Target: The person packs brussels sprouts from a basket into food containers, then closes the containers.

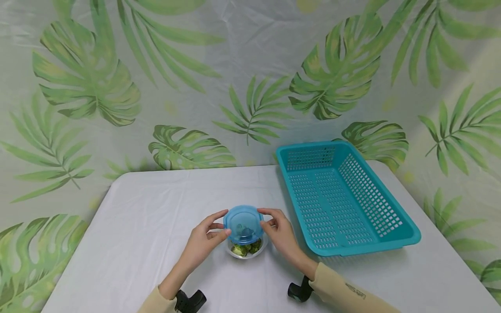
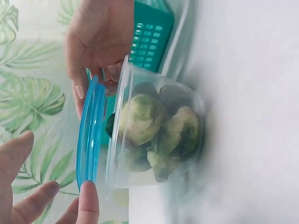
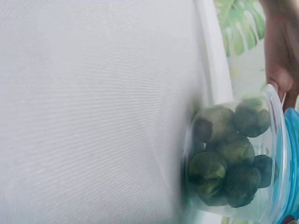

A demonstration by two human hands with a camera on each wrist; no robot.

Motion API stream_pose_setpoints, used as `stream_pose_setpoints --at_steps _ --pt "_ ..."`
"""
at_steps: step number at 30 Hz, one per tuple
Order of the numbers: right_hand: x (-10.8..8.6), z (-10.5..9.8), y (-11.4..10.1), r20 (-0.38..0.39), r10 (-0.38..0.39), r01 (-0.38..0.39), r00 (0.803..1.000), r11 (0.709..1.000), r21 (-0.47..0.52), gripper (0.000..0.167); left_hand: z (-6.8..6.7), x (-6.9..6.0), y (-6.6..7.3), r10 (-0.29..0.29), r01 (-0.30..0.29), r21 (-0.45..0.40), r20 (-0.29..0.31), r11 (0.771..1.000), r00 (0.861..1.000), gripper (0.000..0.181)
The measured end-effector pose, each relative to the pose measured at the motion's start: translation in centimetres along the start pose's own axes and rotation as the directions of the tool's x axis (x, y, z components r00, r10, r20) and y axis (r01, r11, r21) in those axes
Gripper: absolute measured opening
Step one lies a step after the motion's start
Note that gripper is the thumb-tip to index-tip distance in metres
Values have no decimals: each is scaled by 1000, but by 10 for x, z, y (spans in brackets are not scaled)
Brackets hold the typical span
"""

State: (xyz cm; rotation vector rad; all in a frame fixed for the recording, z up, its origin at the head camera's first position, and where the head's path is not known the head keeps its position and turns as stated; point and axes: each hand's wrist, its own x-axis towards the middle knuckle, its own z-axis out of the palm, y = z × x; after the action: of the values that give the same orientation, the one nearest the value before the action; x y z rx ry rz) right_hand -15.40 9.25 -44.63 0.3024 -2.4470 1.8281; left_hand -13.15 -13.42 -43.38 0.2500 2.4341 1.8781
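Note:
A round blue lid (image 1: 242, 219) hovers tilted over a clear round tub (image 2: 122, 179) that stands on the table. Several green vegetables like Brussels sprouts (image 2: 145, 119) fill the tub. My left hand (image 1: 201, 243) pinches the lid's left edge between thumb and fingers. On the opposite edge, my right hand (image 1: 282, 232) pinches it the same way. A gap shows between lid and tub rim in the left wrist view. The right wrist view has the sprouts (image 3: 226, 156) through the tub's wall, with the lid (image 3: 292, 140) cut off by the frame's edge.
A large turquoise plastic basket (image 1: 318, 250) with perforated sides stands on the table to the right of the tub. White cloth covers the table (image 1: 156, 208). Behind hangs a leaf-patterned curtain (image 1: 258, 52). Black wrist cameras (image 1: 190, 301) sit at both wrists.

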Motion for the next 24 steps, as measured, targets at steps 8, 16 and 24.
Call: stream_pose_setpoints --at_steps 8,16,24 --pt "-6 -4 -1 39 4 -4 999 1000 -1 29 3 -13 -5 15 -15 19 0 1000 1000 52" --pt "-10 -8 -1 67 27 -27 997 1000 0 31 6 -18 -9 80 -80 98 3 992 997 52" --pt "-11 -8 2 81 -10 17 997 995 -95 35 7 -18 -15 117 -123 157 45 980 992 53"
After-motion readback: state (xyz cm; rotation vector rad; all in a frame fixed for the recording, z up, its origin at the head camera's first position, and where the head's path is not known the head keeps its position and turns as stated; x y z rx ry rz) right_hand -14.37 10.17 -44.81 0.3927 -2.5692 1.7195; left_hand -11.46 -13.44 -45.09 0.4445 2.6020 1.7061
